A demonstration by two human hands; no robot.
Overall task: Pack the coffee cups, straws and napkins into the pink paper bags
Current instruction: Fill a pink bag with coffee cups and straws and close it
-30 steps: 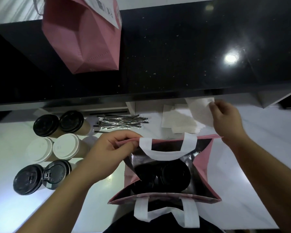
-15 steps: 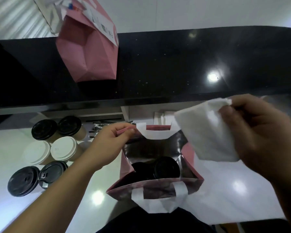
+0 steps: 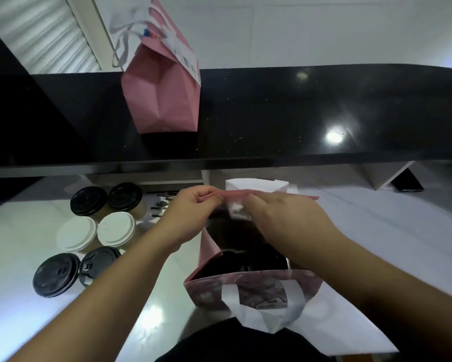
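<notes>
Left hand [image 3: 193, 212] pinches the far rim of the open pink bag [image 3: 248, 288], thumb and fingers curled on the pink edge, holding the mouth open. Right hand [image 3: 279, 218] is over the bag mouth, just beside the left, fingers curled down into the opening around a small white crumpled piece, probably a napkin [image 3: 235, 209]; the grip itself is partly hidden by the knuckles. Both forearms reach in from the near side.

Bag stands on the white counter [image 3: 376, 231] right in front of the person, white handle [image 3: 261, 309] hanging off the near wall. Inside, dark lids [image 3: 245, 262] of cups are visible at the bottom; count unclear.

More white napkins [image 3: 256, 184] sit just behind the bag's far rim. Straws [image 3: 164, 202] in shiny wrappers lie left of the hands, mostly hidden by the left hand.

Further left, six loose coffee cups in pairs: two black-lidded cups at the back [image 3: 106, 201], two white-lidded cups [image 3: 96, 232] in the middle, two black-lidded cups nearest [image 3: 73, 273]. The pairs touch or nearly touch.

Above the counter, a raised black ledge [image 3: 298, 113] carries a second pink bag [image 3: 162, 95], top folded shut with a white label across it, well apart from the open one. Dark phone-like object [image 3: 407, 182] lies at the far right under the ledge.
</notes>
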